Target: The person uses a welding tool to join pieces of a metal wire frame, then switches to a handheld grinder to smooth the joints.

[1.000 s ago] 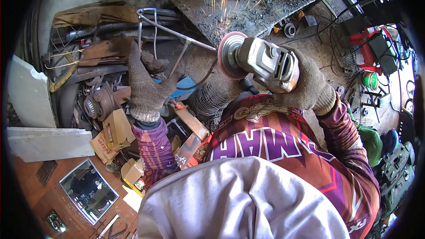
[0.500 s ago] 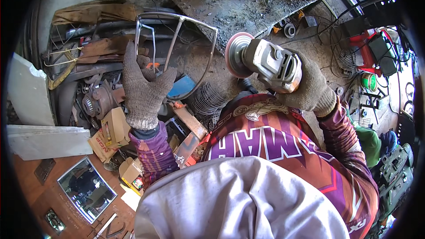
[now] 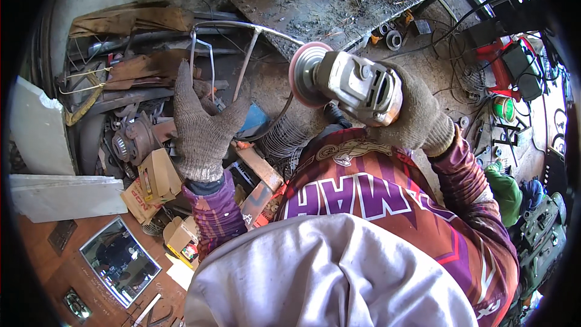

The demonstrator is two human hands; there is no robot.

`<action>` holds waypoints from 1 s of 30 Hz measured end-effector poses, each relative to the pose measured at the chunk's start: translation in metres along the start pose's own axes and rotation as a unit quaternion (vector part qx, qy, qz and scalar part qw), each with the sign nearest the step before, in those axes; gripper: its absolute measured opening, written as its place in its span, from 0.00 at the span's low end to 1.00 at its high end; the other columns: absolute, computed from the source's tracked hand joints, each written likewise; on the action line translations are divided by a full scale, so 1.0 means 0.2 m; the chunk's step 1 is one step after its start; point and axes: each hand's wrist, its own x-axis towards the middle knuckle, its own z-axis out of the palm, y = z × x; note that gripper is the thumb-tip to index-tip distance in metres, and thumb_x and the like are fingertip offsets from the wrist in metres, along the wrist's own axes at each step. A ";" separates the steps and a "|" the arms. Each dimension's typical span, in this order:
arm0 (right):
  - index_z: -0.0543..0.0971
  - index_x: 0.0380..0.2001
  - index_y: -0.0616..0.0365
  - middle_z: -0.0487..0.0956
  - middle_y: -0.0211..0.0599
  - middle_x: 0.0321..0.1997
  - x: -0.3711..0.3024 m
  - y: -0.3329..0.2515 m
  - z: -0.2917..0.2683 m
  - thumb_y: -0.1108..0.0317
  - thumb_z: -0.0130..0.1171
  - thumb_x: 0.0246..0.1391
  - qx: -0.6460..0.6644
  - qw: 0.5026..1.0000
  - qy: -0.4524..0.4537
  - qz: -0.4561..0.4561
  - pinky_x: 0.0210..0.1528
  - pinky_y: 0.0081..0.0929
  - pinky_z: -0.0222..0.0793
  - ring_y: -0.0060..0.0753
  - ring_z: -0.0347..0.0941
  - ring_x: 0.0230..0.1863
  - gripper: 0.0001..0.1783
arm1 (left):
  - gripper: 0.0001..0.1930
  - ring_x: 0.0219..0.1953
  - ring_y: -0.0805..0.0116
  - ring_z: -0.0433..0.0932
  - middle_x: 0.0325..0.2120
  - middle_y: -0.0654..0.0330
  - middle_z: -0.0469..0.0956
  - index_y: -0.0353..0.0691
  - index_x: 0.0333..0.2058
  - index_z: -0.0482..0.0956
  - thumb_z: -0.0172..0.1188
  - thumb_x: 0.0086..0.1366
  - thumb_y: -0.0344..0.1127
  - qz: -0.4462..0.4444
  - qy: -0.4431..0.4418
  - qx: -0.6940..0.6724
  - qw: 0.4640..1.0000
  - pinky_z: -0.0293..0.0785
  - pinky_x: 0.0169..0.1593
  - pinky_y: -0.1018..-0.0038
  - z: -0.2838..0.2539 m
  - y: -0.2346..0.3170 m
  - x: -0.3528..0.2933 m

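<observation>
My left hand (image 3: pixel 206 127), in a grey-brown knitted glove, grips a bent metal rod frame (image 3: pixel 246 63) at its near side. The frame has a rounded outer bar and inner crossbars, and the part inside my fingers is hidden. In my right hand (image 3: pixel 420 112), gloved alike, is an angle grinder (image 3: pixel 362 83). Its reddish-rimmed round disc (image 3: pixel 302 75) points left and overlaps the frame's right corner in this view. Whether disc and metal touch, I cannot tell.
A dirty metal worktable (image 3: pixel 290 15) with upright rods stands ahead. Scrap metal and brown sheets (image 3: pixel 145 69) lie at the left, near an open cardboard box (image 3: pixel 158 175). A wire coil (image 3: pixel 284 136) sits below the frame. Cables (image 3: pixel 451 54) trail over the floor at the right.
The grinder has moved slightly left, so its disc now overlaps the frame's right corner. My left hand and the frame have shifted a little to the right.
</observation>
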 end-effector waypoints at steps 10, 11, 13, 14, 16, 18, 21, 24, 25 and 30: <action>0.71 0.64 0.60 0.82 0.51 0.57 0.01 -0.02 0.01 0.51 0.86 0.26 0.026 0.999 0.000 -0.034 0.62 0.43 0.75 0.51 0.81 0.58 0.59 | 0.39 0.35 0.74 0.72 0.37 0.61 0.72 0.32 0.65 0.62 0.71 0.60 0.38 0.013 -0.040 -0.025 0.999 0.73 0.36 0.74 0.04 -0.34 0.02; 0.71 0.65 0.61 0.82 0.50 0.57 0.03 -0.04 0.01 0.52 0.86 0.25 0.037 0.999 0.002 -0.023 0.62 0.43 0.75 0.51 0.80 0.58 0.60 | 0.28 0.34 0.74 0.72 0.34 0.61 0.73 0.33 0.60 0.66 0.62 0.65 0.36 0.063 -0.030 0.031 0.997 0.73 0.37 0.71 0.05 -0.33 0.02; 0.70 0.65 0.61 0.82 0.49 0.58 0.06 -0.06 0.02 0.52 0.86 0.26 0.044 0.998 0.012 -0.046 0.62 0.41 0.75 0.50 0.81 0.58 0.60 | 0.17 0.32 0.69 0.72 0.31 0.58 0.75 0.32 0.53 0.71 0.53 0.70 0.35 0.093 -0.026 0.038 0.995 0.73 0.38 0.66 0.07 -0.33 0.03; 0.70 0.65 0.61 0.82 0.49 0.58 0.06 -0.08 0.01 0.52 0.86 0.26 0.048 0.997 0.014 -0.053 0.62 0.41 0.75 0.50 0.81 0.58 0.60 | 0.16 0.32 0.65 0.73 0.31 0.56 0.75 0.31 0.52 0.72 0.53 0.70 0.34 0.068 -0.025 0.040 0.997 0.73 0.39 0.64 0.07 -0.33 0.03; 0.66 0.69 0.60 0.76 0.47 0.66 0.05 -0.16 -0.01 0.56 0.87 0.28 0.018 0.996 -0.086 -0.026 0.70 0.42 0.68 0.45 0.74 0.66 0.62 | 0.15 0.32 0.57 0.74 0.31 0.52 0.76 0.29 0.49 0.73 0.52 0.71 0.34 0.020 -0.024 0.044 0.999 0.74 0.41 0.61 0.08 -0.30 0.03; 0.66 0.69 0.59 0.76 0.47 0.65 0.05 -0.14 0.03 0.54 0.87 0.27 0.052 0.995 -0.074 -0.041 0.71 0.44 0.68 0.47 0.74 0.66 0.64 | 0.17 0.37 0.57 0.77 0.38 0.50 0.78 0.28 0.51 0.73 0.55 0.72 0.36 0.096 0.005 0.099 0.990 0.75 0.46 0.63 0.08 -0.34 0.02; 0.69 0.65 0.64 0.81 0.51 0.59 0.07 -0.13 0.03 0.49 0.88 0.26 0.015 0.994 -0.030 -0.108 0.63 0.41 0.74 0.51 0.80 0.60 0.62 | 0.24 0.45 0.59 0.78 0.46 0.48 0.79 0.27 0.58 0.71 0.59 0.72 0.40 0.155 0.023 0.103 0.982 0.75 0.54 0.66 0.07 -0.38 0.00; 0.69 0.65 0.65 0.81 0.52 0.57 0.10 -0.15 0.01 0.49 0.88 0.25 0.020 0.997 -0.042 -0.063 0.62 0.41 0.75 0.53 0.81 0.58 0.63 | 0.33 0.43 0.63 0.76 0.44 0.54 0.77 0.30 0.66 0.66 0.64 0.68 0.41 0.084 -0.008 -0.050 0.995 0.75 0.51 0.69 0.09 -0.44 -0.01; 0.71 0.64 0.63 0.82 0.51 0.55 0.10 -0.13 0.01 0.49 0.87 0.26 0.007 0.996 -0.033 -0.079 0.60 0.42 0.77 0.54 0.81 0.56 0.61 | 0.40 0.40 0.67 0.75 0.40 0.60 0.76 0.33 0.70 0.63 0.69 0.63 0.41 0.047 -0.025 -0.130 0.990 0.75 0.45 0.72 0.10 -0.49 -0.01; 0.73 0.62 0.59 0.83 0.50 0.54 0.05 -0.21 0.02 0.52 0.84 0.30 -0.046 0.993 -0.073 -0.078 0.58 0.44 0.78 0.52 0.82 0.55 0.53 | 0.39 0.39 0.67 0.76 0.39 0.59 0.76 0.32 0.68 0.65 0.69 0.62 0.42 0.076 0.021 -0.038 0.996 0.75 0.44 0.73 0.10 -0.71 0.03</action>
